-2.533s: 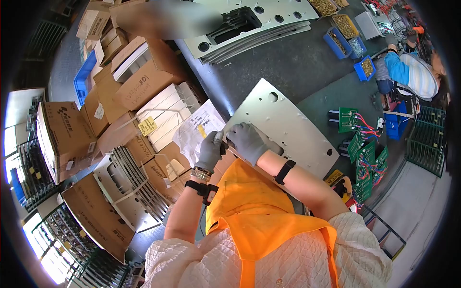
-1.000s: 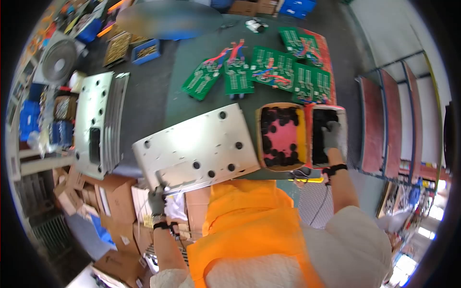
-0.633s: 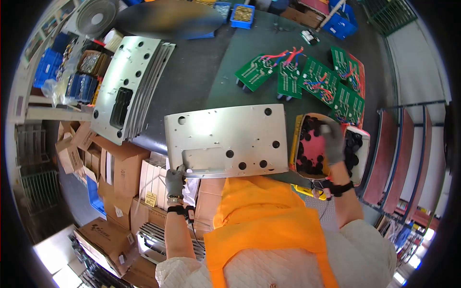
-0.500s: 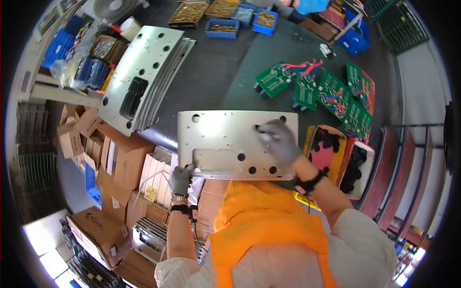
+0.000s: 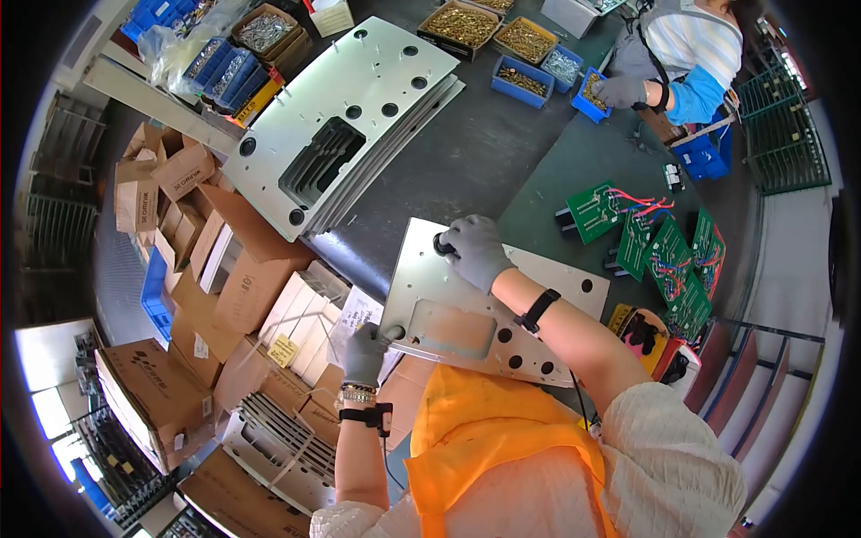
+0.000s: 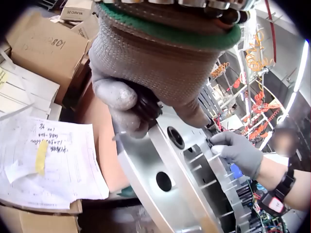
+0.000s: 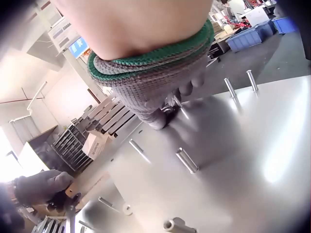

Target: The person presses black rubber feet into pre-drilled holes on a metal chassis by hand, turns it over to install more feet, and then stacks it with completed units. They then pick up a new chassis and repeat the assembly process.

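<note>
A silver metal panel (image 5: 417, 278) with round holes and standing studs lies at the bench edge in front of me. My gloved right hand (image 5: 478, 254) pinches a black rubber grommet (image 5: 442, 244) at the hole in the panel's far left corner. In the right wrist view its fingertips are down at the metal, partly hidden by the glove. At the panel's near left corner is my gloved left hand (image 5: 365, 354). The left wrist view shows black rubber grommets (image 6: 146, 103) held in its curled fingers, beside the panel's folded edge. Other holes carry black grommets (image 5: 505, 335).
A stack of similar panels (image 5: 296, 99) stands at the back left. Green circuit boards (image 5: 592, 213) with coloured wires lie right of the panel, near a box of black parts (image 5: 619, 316). Blue hardware bins (image 5: 522, 82) and another person (image 5: 691, 45) are across the bench. Cartons (image 5: 269, 287) fill the left.
My right hand has gone from the boxes of black parts on the right to the panel's far left hole. The panel has turned in view as the head moved; the left hand stays at its corner.
</note>
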Action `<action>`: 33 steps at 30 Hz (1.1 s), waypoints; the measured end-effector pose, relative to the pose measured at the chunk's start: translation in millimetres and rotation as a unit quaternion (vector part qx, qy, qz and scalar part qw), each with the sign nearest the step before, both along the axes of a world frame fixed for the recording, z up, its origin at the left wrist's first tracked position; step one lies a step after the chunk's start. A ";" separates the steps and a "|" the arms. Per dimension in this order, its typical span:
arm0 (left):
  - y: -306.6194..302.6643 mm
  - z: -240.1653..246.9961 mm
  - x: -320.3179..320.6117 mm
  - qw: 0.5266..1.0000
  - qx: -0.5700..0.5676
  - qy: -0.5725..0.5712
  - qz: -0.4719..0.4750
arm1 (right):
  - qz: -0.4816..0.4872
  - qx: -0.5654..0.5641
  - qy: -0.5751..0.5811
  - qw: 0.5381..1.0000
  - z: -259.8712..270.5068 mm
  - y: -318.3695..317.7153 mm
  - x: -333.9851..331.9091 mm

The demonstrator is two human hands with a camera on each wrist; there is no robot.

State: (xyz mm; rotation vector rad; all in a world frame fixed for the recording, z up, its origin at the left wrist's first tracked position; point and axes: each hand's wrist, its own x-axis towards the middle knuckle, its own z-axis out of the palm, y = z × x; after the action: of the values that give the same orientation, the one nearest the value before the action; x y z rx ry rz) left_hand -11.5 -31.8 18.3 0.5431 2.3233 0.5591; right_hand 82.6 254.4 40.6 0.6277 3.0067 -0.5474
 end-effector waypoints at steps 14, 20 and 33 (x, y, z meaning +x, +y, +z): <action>109.3 12.3 -57.7 0.965 -0.098 0.031 -0.242 | -0.057 -0.004 -0.078 0.995 -9.8 8.7 -14.1; 106.0 0.8 -32.6 0.983 -0.043 0.137 -0.113 | -0.079 -0.040 -0.135 0.987 -2.7 9.3 -20.5; 74.9 -0.5 -28.0 0.976 0.066 0.176 -0.106 | 0.138 -0.090 0.013 0.986 -13.5 35.6 -29.7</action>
State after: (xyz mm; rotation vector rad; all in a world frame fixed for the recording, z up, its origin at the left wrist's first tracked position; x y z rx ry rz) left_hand -39.5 43.1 17.8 1.0112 2.5244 0.5538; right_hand 52.9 290.1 27.1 0.1909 2.9483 -0.8007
